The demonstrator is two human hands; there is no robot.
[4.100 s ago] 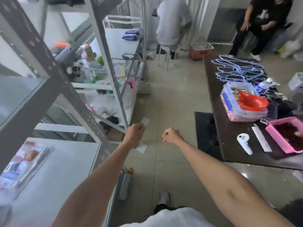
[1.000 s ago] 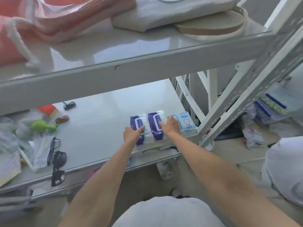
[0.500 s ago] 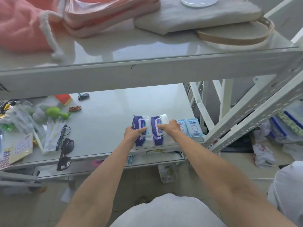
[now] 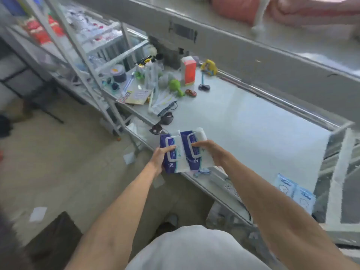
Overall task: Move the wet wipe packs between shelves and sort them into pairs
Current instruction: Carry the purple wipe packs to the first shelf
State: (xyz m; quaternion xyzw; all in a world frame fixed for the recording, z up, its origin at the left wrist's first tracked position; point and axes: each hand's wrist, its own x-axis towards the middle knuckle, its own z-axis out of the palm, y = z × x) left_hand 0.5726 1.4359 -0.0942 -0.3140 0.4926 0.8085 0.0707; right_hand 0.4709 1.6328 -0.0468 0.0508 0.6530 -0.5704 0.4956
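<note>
Two purple-and-white wet wipe packs are held side by side over the front edge of the middle shelf (image 4: 243,121). My left hand (image 4: 158,159) grips the left pack (image 4: 171,152) from its near end. My right hand (image 4: 211,151) grips the right pack (image 4: 194,151), fingers on its white lid. Both packs are lifted and partly past the shelf edge. Two small light-blue wipe packs (image 4: 294,191) lie flat at the shelf's right front corner.
Glasses (image 4: 168,109), sunglasses (image 4: 162,122), a green toy (image 4: 175,86), an orange box (image 4: 188,70) and small clutter crowd the shelf's left end. Pink cloth (image 4: 272,6) lies on the upper shelf. Another rack (image 4: 64,36) stands left. Paper scraps lie on the floor.
Both hands lifted the two purple packs off the shelf and pulled them toward me. The view has swung left, so the light-blue packs now lie far right.
</note>
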